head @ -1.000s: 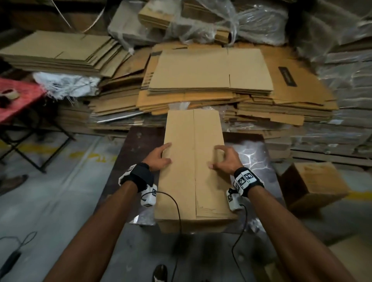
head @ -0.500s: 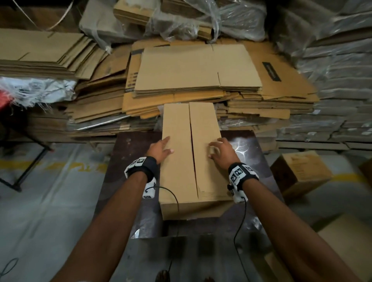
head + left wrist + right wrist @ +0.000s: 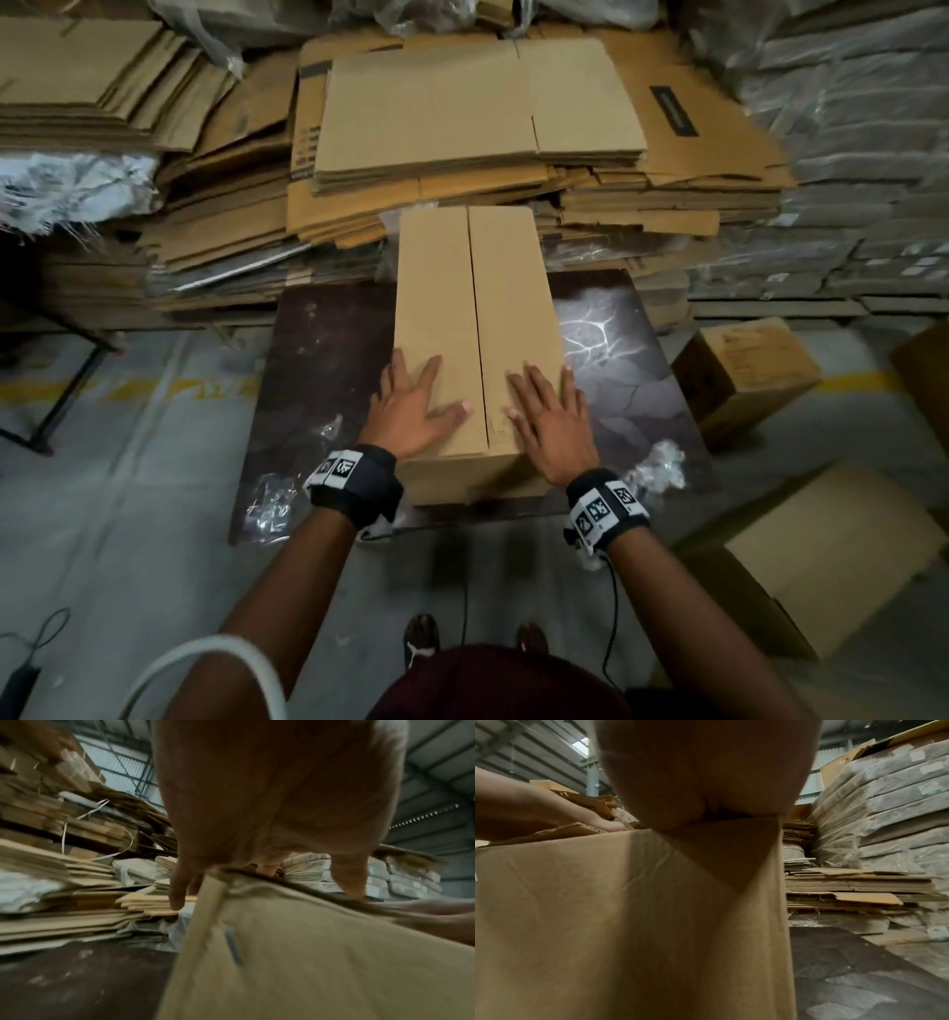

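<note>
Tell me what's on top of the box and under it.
On top, the left hand and right hand lie flat on the closed flaps of the box. Under it is a dark table; the inside is covered.

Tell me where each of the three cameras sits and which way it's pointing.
Head: worn on the head, looking forward and down at the cardboard box on the dark table; both forearms show, left hand and right hand flat on its flaps.
Left wrist: under the left wrist, looking along the palm past the box's corner to flat cardboard stacks.
Right wrist: under the right wrist, facing the box's near wall; palm overhead.
Shared: all show the box.
</note>
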Demonstrator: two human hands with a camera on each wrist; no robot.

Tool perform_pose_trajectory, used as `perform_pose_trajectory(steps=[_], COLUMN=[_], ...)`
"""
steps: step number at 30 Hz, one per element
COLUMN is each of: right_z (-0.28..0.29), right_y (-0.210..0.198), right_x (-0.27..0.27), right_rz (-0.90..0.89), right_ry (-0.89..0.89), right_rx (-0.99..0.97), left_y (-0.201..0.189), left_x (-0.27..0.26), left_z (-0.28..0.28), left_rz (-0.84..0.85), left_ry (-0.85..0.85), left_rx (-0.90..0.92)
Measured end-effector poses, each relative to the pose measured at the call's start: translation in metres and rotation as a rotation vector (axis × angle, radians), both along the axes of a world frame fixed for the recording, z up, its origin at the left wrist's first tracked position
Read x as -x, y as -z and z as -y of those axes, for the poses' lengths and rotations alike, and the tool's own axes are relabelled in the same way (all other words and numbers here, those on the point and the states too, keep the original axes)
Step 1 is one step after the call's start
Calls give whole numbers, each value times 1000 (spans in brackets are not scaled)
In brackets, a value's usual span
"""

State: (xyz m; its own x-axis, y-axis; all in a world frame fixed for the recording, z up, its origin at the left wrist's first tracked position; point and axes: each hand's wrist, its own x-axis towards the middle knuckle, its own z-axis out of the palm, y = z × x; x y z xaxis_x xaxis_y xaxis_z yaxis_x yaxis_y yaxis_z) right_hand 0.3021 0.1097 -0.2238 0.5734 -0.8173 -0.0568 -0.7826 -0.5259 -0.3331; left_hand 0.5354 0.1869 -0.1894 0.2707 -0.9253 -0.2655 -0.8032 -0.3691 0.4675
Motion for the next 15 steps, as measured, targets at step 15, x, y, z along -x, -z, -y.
perform_pose_trajectory(steps=[15], right_z=[27], right_y=[1], right_x=[-25], right_rz=[-102], right_ry=[-41], right_rx=[109], left_y=[9], left_x=[6], left_z=[-3], left_rz=[16], left_ry=[54], left_rx=[113])
